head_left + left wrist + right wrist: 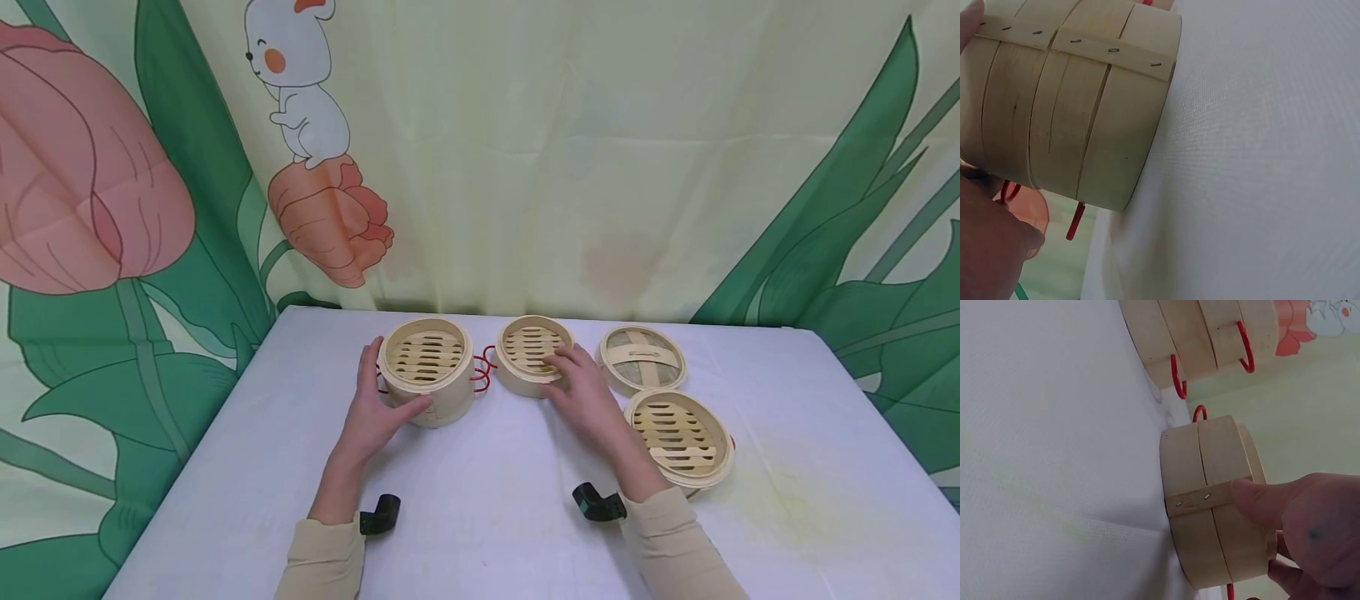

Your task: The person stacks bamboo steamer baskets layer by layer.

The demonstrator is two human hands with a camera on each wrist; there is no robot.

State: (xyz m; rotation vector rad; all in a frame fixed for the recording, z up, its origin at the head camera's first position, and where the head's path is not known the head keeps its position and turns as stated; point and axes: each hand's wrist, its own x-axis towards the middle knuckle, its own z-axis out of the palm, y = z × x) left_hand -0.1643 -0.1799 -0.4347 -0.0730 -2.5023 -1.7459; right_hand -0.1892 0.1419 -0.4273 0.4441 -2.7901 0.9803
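A stack of round bamboo steamer baskets (446, 404) with red side handles stands at the left. My left hand (372, 427) holds it, thumb across the front wall and fingers at its left side. A lower bamboo steamer basket (519, 377) with a slatted floor sits to the right of the stack. My right hand (588, 402) grips it, the thumb pressed on the front wall by the stapled seam in the right wrist view, the fingers over the rim at its right side. Both baskets appear to rest on the white tablecloth (487, 508).
A woven bamboo lid (642, 379) lies at the back right. In front of it is another slatted steamer basket (678, 437), close beside my right forearm. A printed curtain (525, 167) hangs along the table's back edge.
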